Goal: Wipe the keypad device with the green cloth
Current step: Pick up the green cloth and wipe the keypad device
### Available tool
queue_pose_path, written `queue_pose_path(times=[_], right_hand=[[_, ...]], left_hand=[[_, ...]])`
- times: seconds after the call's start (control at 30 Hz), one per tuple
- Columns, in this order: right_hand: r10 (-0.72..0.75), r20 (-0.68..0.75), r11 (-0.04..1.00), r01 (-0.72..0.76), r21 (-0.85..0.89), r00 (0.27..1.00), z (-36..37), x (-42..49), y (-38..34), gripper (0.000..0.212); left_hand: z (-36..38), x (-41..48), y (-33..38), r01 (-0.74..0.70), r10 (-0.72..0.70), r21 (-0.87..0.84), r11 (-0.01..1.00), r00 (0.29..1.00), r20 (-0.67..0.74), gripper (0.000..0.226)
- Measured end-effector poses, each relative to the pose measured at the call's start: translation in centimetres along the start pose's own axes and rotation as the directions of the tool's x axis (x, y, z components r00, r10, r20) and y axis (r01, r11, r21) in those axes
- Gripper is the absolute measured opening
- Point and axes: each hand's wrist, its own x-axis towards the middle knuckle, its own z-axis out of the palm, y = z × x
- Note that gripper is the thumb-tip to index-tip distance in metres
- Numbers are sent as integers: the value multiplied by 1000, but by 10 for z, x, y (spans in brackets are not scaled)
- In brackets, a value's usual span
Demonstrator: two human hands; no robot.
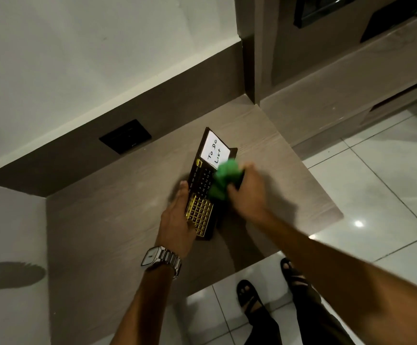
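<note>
On the wooden desk (pixel 132 220), near its right end, lies the device (pixel 203 192), a long dark slab set slantwise with its far end pointing up toward the wall. Its near part carries a gold keypad (pixel 200 215), its middle a dark field of small numbers, and its far end a white card (pixel 214 151) that reads "To Do List" in handwriting.

The left hand (pixel 177 220) lies along the device's left edge, fingers stretched out flat beside it and the thumb laid over the near corner of the keypad, so it grips the slab lightly from the side. A metal watch (pixel 161 260) sits on that wrist.

The right hand (pixel 246 192) is just right of the device, at its middle. It is clenched around the cloth (pixel 223 181), a bunched green wad that sticks out leftward from the fingers and presses on the device's right half, over the numbered field and the lower corner of the card. The cloth and the fingers are blurred, so the exact finger placement cannot be told.

A black socket plate (pixel 125 136) is set in the brown panel behind the desk, well apart from the device. Below the desk edge, two feet in dark sandals (pixel 247 293) stand on pale floor tiles (pixel 376 170).
</note>
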Motion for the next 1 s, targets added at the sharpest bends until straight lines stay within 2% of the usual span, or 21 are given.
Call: queue_pose_path(times=[0.03,0.07,0.1,0.2,0.23,0.33,0.4,0.5,0.53,0.57,0.63,0.67,0.77,0.87,1.0], right_hand=[[3,126,998,-10,58,992,4,-21,7,37],[-9,191,996,-8,84,982,5,-30,15,36],[-7,172,996,-8,84,985,0,-24,15,34],[26,-110,1000,-24,14,994,-19,36,4,28],[42,-163,999,-38,28,986,-25,57,-3,28],[46,-176,999,-42,27,983,-22,76,-11,29],[16,-100,1000,-17,-8,995,-8,41,2,30],[-12,195,1000,12,2,981,8,-29,28,38],[-37,224,999,37,2,974,6,-33,30,40],[-46,180,999,50,-14,983,1,-21,26,35],[-16,-16,998,15,-56,1000,-12,30,10,24],[12,-91,999,-16,-43,996,-20,58,0,26],[85,-143,995,-90,-34,986,-28,98,-23,33],[13,-57,1000,-14,-22,998,-7,45,-10,33],[-21,207,1000,19,9,978,26,-77,27,47]], left_hand=[[0,0,0,1,-1,-2,1000,1000,3,93],[-1,0,0,4,-4,-1,1000,1000,9,93],[-1,0,0,9,-9,1,1000,1000,10,93],[1,0,0,22,-22,6,1000,1000,10,94],[1,0,0,17,-17,5,1000,1000,6,94],[1,0,0,15,-15,11,1000,1000,-2,94],[0,0,-1,11,-11,16,1000,1000,-2,95],[0,0,0,-4,4,14,1000,1000,4,96],[-1,0,0,-2,2,10,1000,1000,7,96],[-1,1,-1,4,-4,3,1000,1000,10,94],[1,2,-3,13,-13,3,1000,1000,16,93],[2,2,-3,19,-19,4,1000,1000,16,94],[2,2,-2,24,-24,3,1000,1000,-2,95],[1,0,1,23,-23,-19,1000,1000,-9,98],[1,0,4,48,-48,-42,998,999,-6,98]])
